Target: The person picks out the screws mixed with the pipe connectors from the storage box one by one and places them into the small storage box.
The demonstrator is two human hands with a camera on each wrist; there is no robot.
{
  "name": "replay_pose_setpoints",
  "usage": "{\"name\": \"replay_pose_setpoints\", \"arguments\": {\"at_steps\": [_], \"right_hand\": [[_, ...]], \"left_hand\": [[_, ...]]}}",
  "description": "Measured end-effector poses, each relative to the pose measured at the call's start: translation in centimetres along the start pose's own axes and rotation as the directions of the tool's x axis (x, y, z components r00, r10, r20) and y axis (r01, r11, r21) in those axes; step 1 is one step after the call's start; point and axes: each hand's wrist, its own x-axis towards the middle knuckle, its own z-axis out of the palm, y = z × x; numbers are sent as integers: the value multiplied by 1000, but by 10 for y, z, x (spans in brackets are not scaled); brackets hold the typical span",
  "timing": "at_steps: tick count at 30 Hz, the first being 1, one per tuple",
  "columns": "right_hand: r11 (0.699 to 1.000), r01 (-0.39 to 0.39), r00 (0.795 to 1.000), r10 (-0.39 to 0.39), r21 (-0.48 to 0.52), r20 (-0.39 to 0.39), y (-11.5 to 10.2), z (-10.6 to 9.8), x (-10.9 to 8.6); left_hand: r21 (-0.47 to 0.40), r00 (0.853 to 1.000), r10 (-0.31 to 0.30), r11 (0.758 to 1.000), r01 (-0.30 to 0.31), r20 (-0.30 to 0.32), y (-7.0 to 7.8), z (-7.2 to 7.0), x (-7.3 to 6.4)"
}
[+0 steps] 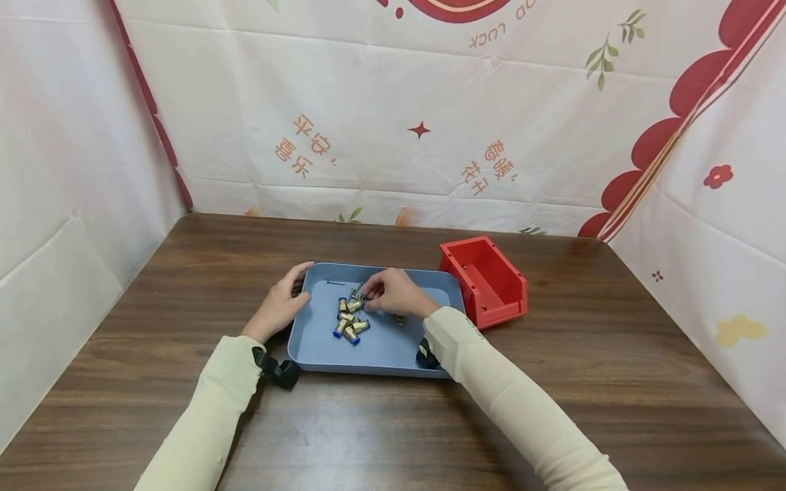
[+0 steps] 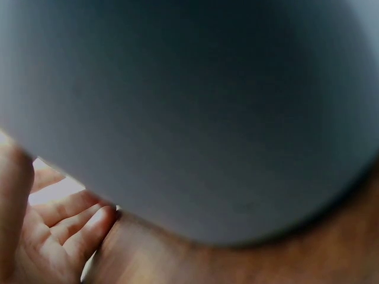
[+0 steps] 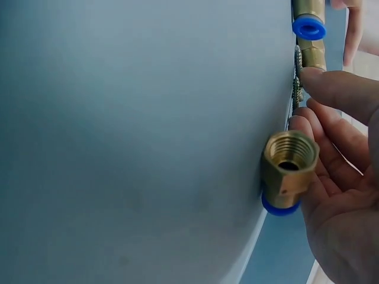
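A blue-grey tray (image 1: 399,351) holds several brass fittings (image 1: 351,326) with blue collars and a small cluster of screws (image 1: 356,292). My right hand (image 1: 396,292) reaches into the tray, thumb and fingertips pinching at the screws (image 3: 298,89) beside the fittings. In the right wrist view a single brass fitting (image 3: 289,163) with a threaded opening lies in front of the palm. My left hand (image 1: 281,305) grips the tray's left rim, thumb over the edge and the other fingers along the outer wall. The tray's underside and side fill most of the left wrist view.
A red open-front bin (image 1: 491,279) stands against the tray's right end. One lone screw (image 1: 336,282) lies near the tray's back left. Around them is a dark wood table (image 1: 368,423), with a printed white cloth (image 1: 381,136) hanging behind it.
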Motion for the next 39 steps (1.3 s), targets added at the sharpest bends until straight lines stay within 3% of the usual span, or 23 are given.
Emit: {"name": "replay_pose_setpoints", "arguments": {"at_steps": [17, 39], "right_hand": [[999, 45, 998, -46, -26, -43, 1, 3, 0], [1000, 6, 996, -8, -15, -84, 4, -10, -9]], "left_hand": [[-2, 1000, -2, 1000, 2, -2, 3, 0, 0], [3, 1000, 3, 1000, -3, 7, 1, -1, -1]]}}
